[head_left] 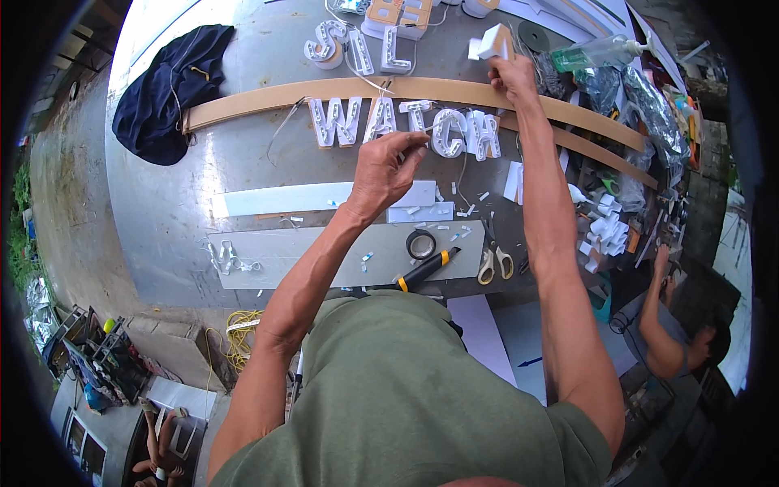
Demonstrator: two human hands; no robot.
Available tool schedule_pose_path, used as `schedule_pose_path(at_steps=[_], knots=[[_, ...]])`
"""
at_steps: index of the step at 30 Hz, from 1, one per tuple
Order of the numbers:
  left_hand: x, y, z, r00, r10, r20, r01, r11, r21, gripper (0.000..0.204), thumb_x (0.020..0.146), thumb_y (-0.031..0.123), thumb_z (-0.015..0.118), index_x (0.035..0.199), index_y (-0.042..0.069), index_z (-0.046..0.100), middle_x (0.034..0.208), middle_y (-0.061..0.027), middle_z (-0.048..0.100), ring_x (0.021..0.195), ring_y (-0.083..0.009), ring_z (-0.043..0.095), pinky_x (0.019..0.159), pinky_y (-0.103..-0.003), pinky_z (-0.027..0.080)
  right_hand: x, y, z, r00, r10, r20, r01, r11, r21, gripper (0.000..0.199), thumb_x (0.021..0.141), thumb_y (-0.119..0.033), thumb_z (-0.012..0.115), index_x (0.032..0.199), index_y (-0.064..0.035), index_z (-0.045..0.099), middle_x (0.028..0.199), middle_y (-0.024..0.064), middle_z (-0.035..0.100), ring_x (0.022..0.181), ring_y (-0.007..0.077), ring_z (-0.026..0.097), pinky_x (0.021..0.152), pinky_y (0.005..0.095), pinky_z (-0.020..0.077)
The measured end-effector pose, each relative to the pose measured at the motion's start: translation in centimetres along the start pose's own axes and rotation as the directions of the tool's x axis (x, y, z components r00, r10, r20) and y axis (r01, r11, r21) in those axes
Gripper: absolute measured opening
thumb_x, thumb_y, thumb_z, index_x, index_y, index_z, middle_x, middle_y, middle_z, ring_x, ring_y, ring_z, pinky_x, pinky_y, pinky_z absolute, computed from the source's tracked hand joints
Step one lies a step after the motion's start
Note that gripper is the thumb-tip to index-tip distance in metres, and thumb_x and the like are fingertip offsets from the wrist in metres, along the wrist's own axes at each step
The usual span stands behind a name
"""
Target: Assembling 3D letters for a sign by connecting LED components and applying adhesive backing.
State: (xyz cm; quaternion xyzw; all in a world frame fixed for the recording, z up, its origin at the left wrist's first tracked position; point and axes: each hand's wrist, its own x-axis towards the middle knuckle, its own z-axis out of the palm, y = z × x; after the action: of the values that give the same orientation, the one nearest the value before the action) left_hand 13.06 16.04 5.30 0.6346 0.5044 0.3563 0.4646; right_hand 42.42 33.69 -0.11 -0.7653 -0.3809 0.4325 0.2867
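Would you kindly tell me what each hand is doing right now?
Left hand: fingers pinched shut on a thin white wire.
Right hand: closed on a white letter piece.

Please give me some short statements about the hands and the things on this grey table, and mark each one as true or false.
1. The right hand holds a white block-shaped letter piece above the table. True.
2. The left hand grips the yellow-handled scissors. False: the scissors lie on the table, apart from both hands; the left hand pinches something small and thin near the row of white channel letters.
3. A dark blue cloth lies at the table's far left. True.
4. The roll of black tape sits on the long curved tan strip. False: it rests on a flat white sheet at the near edge.
5. Another person is at the lower right. True.
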Motion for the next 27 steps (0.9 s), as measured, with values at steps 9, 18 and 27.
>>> schedule_pose_path(at_steps=[9, 18, 27], knots=[[0.2, 1.8, -0.7, 0.997, 0.078, -0.020, -0.079, 0.991, -0.107, 0.050, 0.092, 0.019, 0.074, 0.136, 0.003, 0.058, 0.125, -0.0136, 0.068, 0.102, -0.0199, 0.068, 0.087, -0.033, 0.057, -17.1, 1.1, -2.3, 0.922, -0.270, 0.276, 0.125, 0.886, 0.446, 0.015, 0.086, -0.005, 0.073, 0.098, 0.0024, 0.068, 0.079, 0.0057, 0.068, 0.065, 0.0137, 0.063, 0.058, 0.0276, 0.0501], [-4.4, 2.8, -2.3, 0.980, 0.053, 0.193, 0.024, 0.926, -0.377, 0.092, 0.082, 0.040, 0.084, 0.154, 0.008, 0.037, 0.143, -0.0132, 0.055, 0.117, -0.0268, 0.061, 0.093, -0.037, 0.055, -28.0, 2.6, 2.0, 0.865, -0.184, 0.468, 0.233, 0.971, -0.048, 0.031, 0.088, -0.020, 0.077, 0.109, 0.0019, 0.068, 0.084, 0.0074, 0.070, 0.074, 0.0119, 0.062, 0.066, 0.0313, 0.0521], [-9.0, -1.2, -5.5, 0.939, -0.205, 0.275, 0.326, 0.786, -0.525, 0.048, 0.082, 0.012, 0.085, 0.122, -0.001, 0.062, 0.112, -0.0088, 0.069, 0.097, -0.0162, 0.068, 0.085, -0.030, 0.059, -15.6, 0.1, -0.5, 0.827, -0.494, 0.266, 0.558, 0.776, -0.293, 0.038, 0.091, -0.025, 0.072, 0.115, 0.0046, 0.070, 0.104, 0.0143, 0.074, 0.093, 0.0204, 0.071, 0.083, 0.0340, 0.0554]])
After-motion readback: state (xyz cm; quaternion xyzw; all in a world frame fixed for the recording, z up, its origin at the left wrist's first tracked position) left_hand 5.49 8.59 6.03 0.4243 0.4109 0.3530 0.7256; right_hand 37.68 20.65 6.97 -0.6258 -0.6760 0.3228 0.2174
